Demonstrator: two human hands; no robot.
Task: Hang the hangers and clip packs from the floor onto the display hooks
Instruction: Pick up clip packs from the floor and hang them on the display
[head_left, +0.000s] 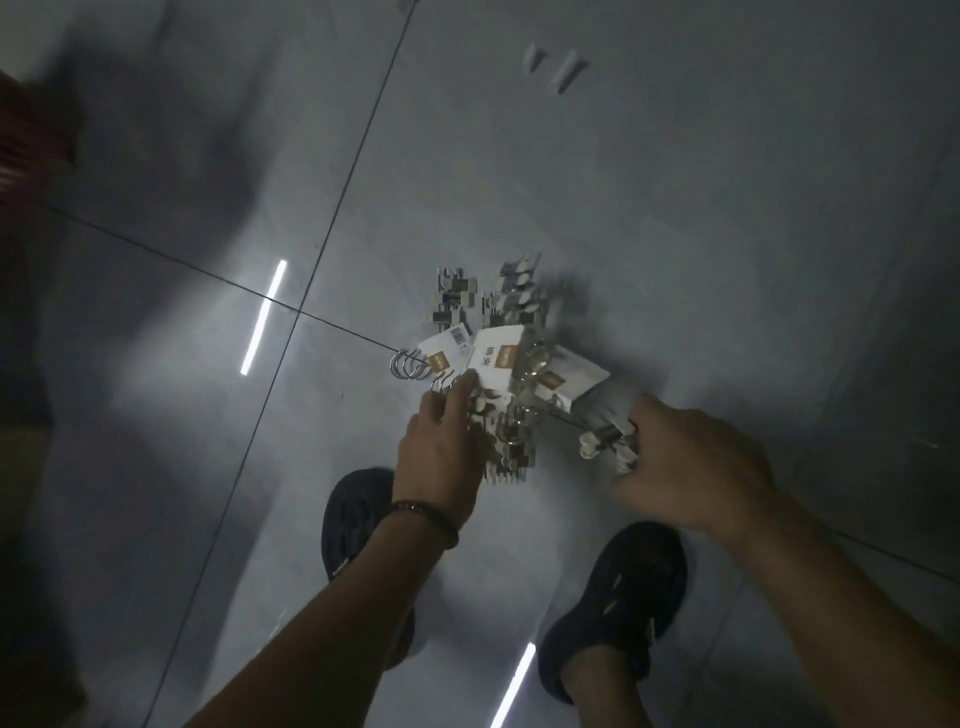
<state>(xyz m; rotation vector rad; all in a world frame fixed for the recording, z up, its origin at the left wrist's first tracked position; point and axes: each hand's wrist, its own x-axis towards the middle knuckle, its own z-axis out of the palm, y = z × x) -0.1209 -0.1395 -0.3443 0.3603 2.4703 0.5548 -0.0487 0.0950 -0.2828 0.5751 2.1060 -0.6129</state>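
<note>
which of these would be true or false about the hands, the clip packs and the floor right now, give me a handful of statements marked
1. The pile of clip packs lies on the tiled floor. True.
2. The left hand wears a dark bead bracelet at the wrist. True.
3. The right hand is empty and raised clear of the pile. False: it grips clips at the pile's right edge.
4. Silver hanger hooks stick out at the pile's left side. True.
5. The person is barefoot. False: dark shoes show on both feet.
</note>
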